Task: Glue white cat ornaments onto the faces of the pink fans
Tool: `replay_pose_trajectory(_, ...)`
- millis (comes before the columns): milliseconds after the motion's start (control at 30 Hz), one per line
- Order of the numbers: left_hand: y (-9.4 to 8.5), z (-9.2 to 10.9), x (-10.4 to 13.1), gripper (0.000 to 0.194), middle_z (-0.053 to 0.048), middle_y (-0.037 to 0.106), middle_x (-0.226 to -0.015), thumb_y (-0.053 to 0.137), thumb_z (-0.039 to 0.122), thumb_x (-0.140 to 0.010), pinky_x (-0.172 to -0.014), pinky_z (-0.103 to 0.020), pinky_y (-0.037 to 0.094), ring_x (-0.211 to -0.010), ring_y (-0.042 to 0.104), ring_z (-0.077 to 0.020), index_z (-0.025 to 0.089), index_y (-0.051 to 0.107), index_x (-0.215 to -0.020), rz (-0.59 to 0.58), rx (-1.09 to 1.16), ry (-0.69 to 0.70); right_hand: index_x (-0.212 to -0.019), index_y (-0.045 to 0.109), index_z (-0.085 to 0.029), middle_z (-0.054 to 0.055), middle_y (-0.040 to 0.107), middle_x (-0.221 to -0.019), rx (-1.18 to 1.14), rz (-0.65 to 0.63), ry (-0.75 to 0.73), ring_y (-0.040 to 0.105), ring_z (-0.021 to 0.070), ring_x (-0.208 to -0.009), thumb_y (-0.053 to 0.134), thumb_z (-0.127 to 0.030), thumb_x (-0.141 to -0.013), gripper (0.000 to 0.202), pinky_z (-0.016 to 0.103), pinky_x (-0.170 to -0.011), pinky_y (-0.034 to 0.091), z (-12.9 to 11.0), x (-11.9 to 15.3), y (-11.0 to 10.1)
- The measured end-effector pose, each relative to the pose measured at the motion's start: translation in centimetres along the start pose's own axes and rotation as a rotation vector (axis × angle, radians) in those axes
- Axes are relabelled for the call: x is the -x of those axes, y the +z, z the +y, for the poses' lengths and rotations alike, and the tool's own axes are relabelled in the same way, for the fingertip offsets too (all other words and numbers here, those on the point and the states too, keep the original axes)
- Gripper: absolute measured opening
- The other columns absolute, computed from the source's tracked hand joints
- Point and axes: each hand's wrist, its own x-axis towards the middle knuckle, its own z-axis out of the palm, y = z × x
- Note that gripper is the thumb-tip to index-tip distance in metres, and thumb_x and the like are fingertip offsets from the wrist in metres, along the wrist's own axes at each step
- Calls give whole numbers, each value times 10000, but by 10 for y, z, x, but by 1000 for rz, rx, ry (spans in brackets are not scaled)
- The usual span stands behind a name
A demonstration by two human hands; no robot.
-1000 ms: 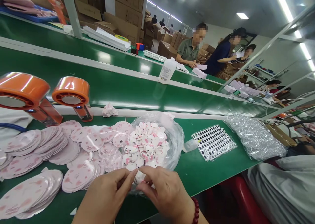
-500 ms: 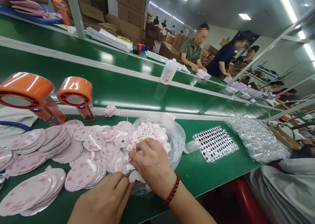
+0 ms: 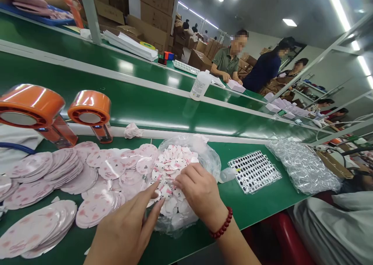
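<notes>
A clear plastic bag [image 3: 214, 160] lies spread on the green bench, heaped with small white cat-face pieces [image 3: 177, 164] with pink marks. My right hand [image 3: 201, 193], a red bead bracelet [image 3: 223, 223] at its wrist, reaches into the heap from the right. Its fingers are curled together at the tips, and what they pinch is hidden. At the near left side of the heap is my left hand [image 3: 128, 222], thumb and index finger apart around a few loose pieces. Stacks of pale pink round sheets [image 3: 96, 206] lie left of the bag.
Two orange handheld fans [image 3: 89, 107] stand at the back left. A white bottle [image 3: 200, 85] is on the green surface beyond. To the right lie a small bottle [image 3: 229, 174], sheets of black oval stickers [image 3: 255, 171] and bubble wrap [image 3: 305, 166]. Several people work across the bench.
My right hand has moved right across the heap, uncovering more cat-face pieces. My left hand has shifted up toward the pieces, and its thumb and index finger have spread apart.
</notes>
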Motion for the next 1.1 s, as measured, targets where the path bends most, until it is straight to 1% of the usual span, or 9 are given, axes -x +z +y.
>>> replay_pose_trajectory(67,0,3,-7,420,-24,818,-957,387,474,-1042,-602,-238,565,-769,778,-171,190,661,-1187,-38,123,-83,-790,654,-179,29,670,-802,-44,0,-93,596,180,-814,554,-201,-1046,276,287,-722,517,-7,-2,-5)
replay_pose_trajectory(133,0,6,-12,412,20,793,-782,370,448,-1045,-537,-227,536,-632,744,-152,233,704,-936,-80,177,-108,-790,659,-173,34,672,-784,-89,10,-173,600,181,-797,530,-183,-1049,290,289,-739,537,-12,-2,-9)
replay_pose_trajectory(267,-1,4,-15,469,43,647,-518,361,379,-1033,-373,-250,411,-410,602,-143,246,612,-661,-109,150,-120,-812,659,-175,37,681,-786,-147,-21,-211,620,180,-775,515,-194,-1054,282,303,-770,560,-17,2,-12)
replay_pose_trajectory(433,-1,2,-13,470,67,673,-536,372,346,-1045,-429,-206,466,-451,648,-120,247,647,-677,-116,102,-96,-1014,678,-146,78,717,-943,-211,-8,-32,654,219,-901,578,-387,-1029,261,326,-762,573,-18,4,-6)
replay_pose_trajectory(600,1,3,-6,588,-25,772,-692,239,394,-1058,-416,-333,526,-531,725,-228,162,763,-927,-57,-69,23,-1191,672,-156,73,722,-1095,-165,-115,-12,615,225,-1004,486,-98,-1004,270,354,-914,545,-19,-11,3)
replay_pose_trajectory(733,1,1,-1,540,-53,745,-634,264,279,-1046,-354,-359,505,-482,707,-254,105,758,-913,-38,-185,84,-1138,715,-214,63,706,-1031,-76,-200,37,601,250,-951,673,-237,-967,178,386,-832,542,-21,-27,18)
replay_pose_trajectory(833,-1,-2,0,481,-59,757,-651,298,230,-1039,-357,-342,517,-503,722,-243,95,747,-934,-21,-225,105,-1015,749,-183,68,710,-975,-93,-204,61,605,256,-943,719,-202,-933,90,381,-810,536,-17,-30,24)
replay_pose_trajectory(1000,-6,1,-7,541,-66,803,-765,242,245,-1068,-371,-312,523,-517,726,-201,95,752,-967,51,-227,142,-1008,758,-196,20,738,-915,-228,-157,174,637,194,-884,738,-223,-936,80,305,-789,534,-12,-13,7)
replay_pose_trajectory(1100,-8,6,-16,549,-65,818,-840,241,173,-1064,-431,-283,542,-543,731,-181,148,765,-901,136,-203,250,-1010,772,-207,15,753,-906,-487,-125,319,666,177,-873,755,-229,-924,90,295,-809,527,-19,-1,-8)
